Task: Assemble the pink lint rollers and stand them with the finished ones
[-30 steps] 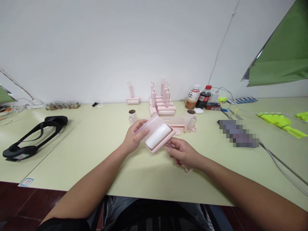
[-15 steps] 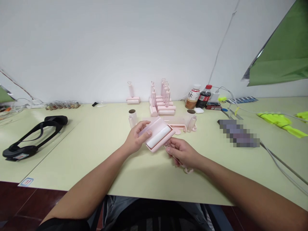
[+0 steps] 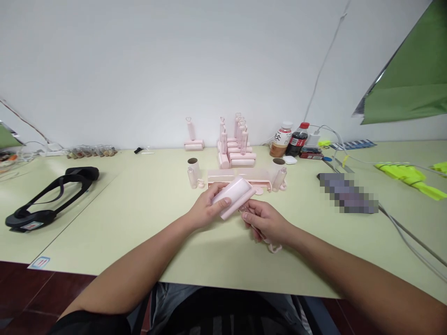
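Observation:
Over the middle of the pale green table point(image 3: 146, 218), both hands hold one pink lint roller point(image 3: 234, 197). My left hand point(image 3: 208, 210) wraps around its closed pink cover, thumb on top. My right hand point(image 3: 263, 222) grips the roller's clear pink handle, whose looped end sticks out below the palm. The white roll is hidden under the cover. Just behind lie loose pink covers point(image 3: 240, 176), and two cardboard-cored rolls point(image 3: 193, 166) point(image 3: 278, 167) stand upright on either side.
A cluster of finished pink lint rollers point(image 3: 235, 146) stands near the wall, one more roller point(image 3: 193, 139) left of it. Two drink bottles point(image 3: 289, 139) stand at the back right. A black headset point(image 3: 52, 195) lies far left. Cables and yellow-green items point(image 3: 407, 177) lie right.
The pink cover, open with the white roll showing a second ago, has swung shut over the roll under my left hand. My right hand stayed on the handle.

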Available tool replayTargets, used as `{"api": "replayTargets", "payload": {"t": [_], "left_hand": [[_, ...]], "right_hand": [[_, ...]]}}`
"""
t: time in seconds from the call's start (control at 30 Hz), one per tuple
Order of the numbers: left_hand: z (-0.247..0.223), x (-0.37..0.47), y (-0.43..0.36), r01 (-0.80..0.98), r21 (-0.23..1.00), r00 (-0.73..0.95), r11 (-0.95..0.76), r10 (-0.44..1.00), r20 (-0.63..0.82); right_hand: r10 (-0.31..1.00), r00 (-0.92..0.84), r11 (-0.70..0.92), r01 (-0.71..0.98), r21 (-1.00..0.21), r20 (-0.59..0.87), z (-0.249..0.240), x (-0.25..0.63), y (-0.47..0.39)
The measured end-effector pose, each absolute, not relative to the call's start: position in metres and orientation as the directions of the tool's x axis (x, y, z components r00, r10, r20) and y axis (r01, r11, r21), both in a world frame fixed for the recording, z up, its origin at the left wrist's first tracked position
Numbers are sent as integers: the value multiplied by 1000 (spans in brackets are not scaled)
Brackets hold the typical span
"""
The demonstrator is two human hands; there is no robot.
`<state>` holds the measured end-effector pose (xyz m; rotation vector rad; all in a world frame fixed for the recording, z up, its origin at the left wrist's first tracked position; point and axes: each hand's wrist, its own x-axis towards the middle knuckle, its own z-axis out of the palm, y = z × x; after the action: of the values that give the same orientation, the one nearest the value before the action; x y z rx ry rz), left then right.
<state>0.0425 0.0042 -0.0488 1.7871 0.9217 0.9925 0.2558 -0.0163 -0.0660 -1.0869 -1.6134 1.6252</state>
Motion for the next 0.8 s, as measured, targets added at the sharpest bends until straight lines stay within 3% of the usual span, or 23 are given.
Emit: {"api": "replayTargets", "payload": {"t": [0.2,0.27,0.33,0.4,0.47,0.53,0.6,0.7,0.8], "left_hand": [[-51,41,9,204,913,418,-352,875,244],[-52,39,9,273,875,349,-400,889,297],[-50,39,5,386,776,206,-499,866,455],[-46,42,-4,479,622,123,-620,748,652],[-41,50,-17,482,480,243,-733,639,730],[-38,60,-31,441,434,517,-785,618,592],[-40,70,-40,487,481,667,-729,666,334],[-47,80,-43,621,613,595,-488,803,36],[-54,85,-40,580,757,572,-302,812,-114]], "right_hand": [[872,-459,-112,148,-983,-168,-66,255,-16],[883,-435,-118,153,-981,-174,-66,255,-15],[899,-407,-122,126,-984,-164,-65,254,-13],[911,-387,-137,39,-990,-141,-66,254,-12],[918,-380,-158,-81,-984,-116,-65,253,-11],[920,-378,-175,-154,-973,-106,-64,253,-11],[926,-360,-180,-163,-970,-111,-62,253,-11],[947,-303,-162,-161,-973,-108,-61,254,-11],[966,-252,-105,-181,-978,-57,-61,255,-10]]}}
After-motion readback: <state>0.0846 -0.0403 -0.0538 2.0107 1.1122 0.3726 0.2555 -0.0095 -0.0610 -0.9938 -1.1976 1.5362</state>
